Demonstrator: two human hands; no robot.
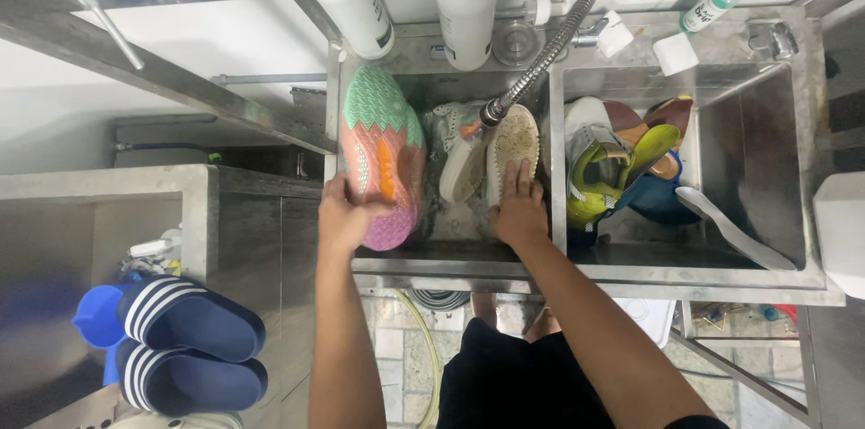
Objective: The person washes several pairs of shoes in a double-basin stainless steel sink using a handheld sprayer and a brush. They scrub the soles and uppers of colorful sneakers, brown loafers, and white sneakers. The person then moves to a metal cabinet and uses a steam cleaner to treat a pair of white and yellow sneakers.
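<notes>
We look straight down on a double steel sink (556, 274), two basins side by side, dull brushed metal with a dividing wall.

Left basin: our left hand (344, 217) is closed around the edge of a sneaker (384, 154) turned sole up. The sole is moulded rubber, ridged, green at the toe, pink to lilac at the heel, with an orange oval in the middle. The shoe leans against the basin's left wall.

Our right hand (520, 208) lies flat, fingers spread, on the heel end of a pale shoe (511, 150), also sole up; that sole is speckled and grimy, beige. It holds nothing; it only presses. Just beside it lies a second pale shoe (457, 154) on its side, white upper, soiled. We count three shoes in this basin.

A coiled metal spray hose (547, 46) hangs slantwise, its nozzle over the two pale shoes.

Right basin: a heap of footwear, with a yellow-green shoe (602, 181), something brown and something dark blue; we cannot count the pieces. One loose white insole (732, 229), long and thin, lies alone.

Behind the sink stand two white cylindrical bottles (467, 19) and a small green-capped bottle (714, 4).

At lower left, two navy slide sandals (189, 343) with white stripes, smooth foam, sit on a steel shelf.
</notes>
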